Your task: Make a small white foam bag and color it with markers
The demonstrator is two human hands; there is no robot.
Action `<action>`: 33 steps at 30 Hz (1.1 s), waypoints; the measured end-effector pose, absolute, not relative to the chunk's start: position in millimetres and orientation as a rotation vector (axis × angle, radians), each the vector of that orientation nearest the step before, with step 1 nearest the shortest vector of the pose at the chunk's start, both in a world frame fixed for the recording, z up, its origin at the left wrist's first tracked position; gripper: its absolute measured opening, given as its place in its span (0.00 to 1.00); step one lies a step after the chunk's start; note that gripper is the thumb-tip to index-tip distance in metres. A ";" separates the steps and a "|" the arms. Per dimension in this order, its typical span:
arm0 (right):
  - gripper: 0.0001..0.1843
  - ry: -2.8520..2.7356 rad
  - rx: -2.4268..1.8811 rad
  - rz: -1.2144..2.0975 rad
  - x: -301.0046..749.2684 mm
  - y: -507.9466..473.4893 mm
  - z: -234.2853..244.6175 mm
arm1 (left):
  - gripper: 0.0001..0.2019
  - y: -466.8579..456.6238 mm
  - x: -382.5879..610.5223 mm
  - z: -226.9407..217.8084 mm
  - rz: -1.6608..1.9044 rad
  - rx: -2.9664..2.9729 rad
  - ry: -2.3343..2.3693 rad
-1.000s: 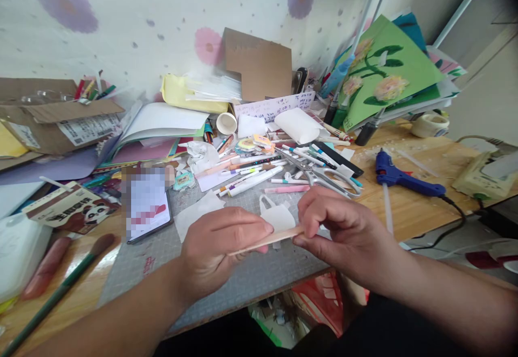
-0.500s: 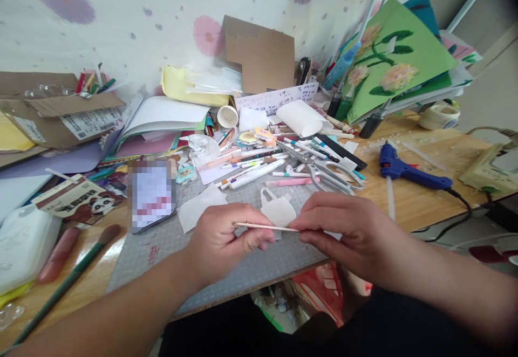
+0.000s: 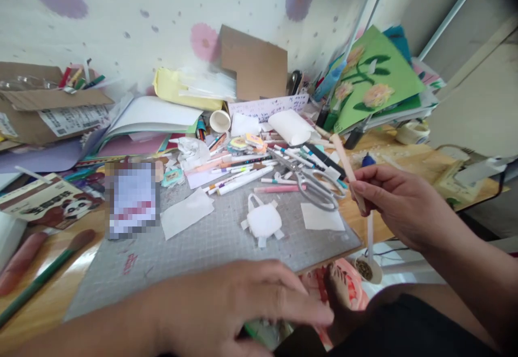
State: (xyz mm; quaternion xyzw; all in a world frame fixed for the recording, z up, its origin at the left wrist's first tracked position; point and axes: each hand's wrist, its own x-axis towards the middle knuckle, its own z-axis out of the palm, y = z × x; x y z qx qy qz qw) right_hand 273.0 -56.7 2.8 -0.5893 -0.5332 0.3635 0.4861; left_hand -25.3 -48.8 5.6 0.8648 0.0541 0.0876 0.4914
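My right hand (image 3: 399,206) pinches a flat wooden stick (image 3: 347,169) and holds it up at the right edge of the grey cutting mat (image 3: 202,249), above the blue glue gun (image 3: 367,160). My left hand (image 3: 246,306) is low at the mat's near edge, fingers stretched out flat, holding nothing. A small white paper cut-out with a handle (image 3: 263,221) lies on the mat between the hands. A white paper square (image 3: 322,218) lies beside it, and scissors (image 3: 311,184) lie just behind.
Markers and pens (image 3: 238,176) are scattered behind the mat. A phone (image 3: 133,198), a panda carton (image 3: 48,203) and a paintbrush (image 3: 44,270) lie at left. A cardboard box (image 3: 48,111), paper stacks and a green flower picture (image 3: 372,82) stand behind.
Both hands held the stick over the mat before. Now my left hand has let go and dropped toward the near edge, while my right hand carried the stick up and to the right.
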 end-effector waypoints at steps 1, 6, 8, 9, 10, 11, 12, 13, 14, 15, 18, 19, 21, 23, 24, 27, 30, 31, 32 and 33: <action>0.12 -1.282 -1.460 0.853 279.6 -55.6 2.7 | 0.28 -49.4 -24.6 3.9 0.280 2.090 0.134; 0.20 -1.276 -1.625 0.734 310.9 -44.4 1.9 | 0.19 -29.5 -30.7 -18.2 0.863 2.213 0.604; 0.19 -1.325 -1.665 0.690 313.8 -38.3 0.0 | 0.11 -17.6 -36.1 -22.3 0.957 2.222 0.822; 0.17 -1.355 -1.683 0.672 312.4 -34.8 -1.3 | 0.09 -12.9 -38.5 -22.4 0.980 2.220 0.892; 0.15 -1.391 -1.700 0.657 309.4 -30.7 -2.7 | 0.07 -9.4 -40.4 -21.6 0.994 2.208 0.962; 0.14 -1.430 -1.715 0.644 305.4 -26.1 -4.3 | 0.06 -7.2 -41.7 -20.1 1.000 2.194 1.009; 0.14 -1.469 -1.728 0.628 301.2 -20.8 -6.0 | 0.06 -6.0 -42.5 -18.4 1.002 2.184 1.031; 0.14 -1.504 -1.737 0.611 297.2 -15.2 -7.7 | 0.06 -5.5 -42.7 -16.8 1.005 2.185 1.029; 0.14 -1.532 -1.740 0.592 294.1 -9.2 -9.3 | 0.07 -5.5 -42.7 -15.6 0.999 2.202 1.005; 0.14 -1.555 -1.739 0.573 292.0 -3.3 -10.7 | 0.07 -5.7 -42.6 -14.8 0.985 2.234 0.965; 0.14 -1.613 -1.726 0.475 291.2 11.1 -11.0 | 0.07 -6.2 -44.1 -16.3 0.940 2.315 0.938; 0.15 -1.625 -1.730 0.434 291.3 13.8 -9.4 | 0.08 -6.4 -45.0 -17.8 0.935 2.313 0.982; 0.21 -1.633 -1.766 0.391 289.4 15.3 -4.0 | 0.09 -7.4 -46.7 -21.1 0.947 2.284 1.081; 0.28 -1.633 -1.769 0.424 283.4 13.2 1.5 | 0.11 -9.7 -47.2 -22.7 0.940 2.281 1.111; 0.29 -1.651 -1.731 0.447 279.4 11.8 3.2 | 0.12 -11.2 -46.8 -22.3 0.934 2.299 1.090; 0.30 -1.844 -1.517 0.326 268.1 11.0 1.8 | 0.13 -14.2 -43.6 -16.9 0.806 2.360 1.064; 0.31 -2.106 -1.379 0.041 263.0 20.5 -5.0 | 0.21 -12.9 -40.9 -10.8 0.633 2.323 1.045; 0.30 -2.173 -1.356 0.012 262.1 25.9 -6.3 | 0.23 -11.9 -40.5 -9.8 0.569 2.307 1.052; 0.28 -2.223 -1.350 0.019 261.0 31.9 -6.3 | 0.24 -10.9 -40.4 -9.5 0.515 2.294 1.051; 0.25 -2.247 -1.354 0.040 259.1 38.3 -4.9 | 0.25 -10.0 -40.5 -10.0 0.478 2.288 1.046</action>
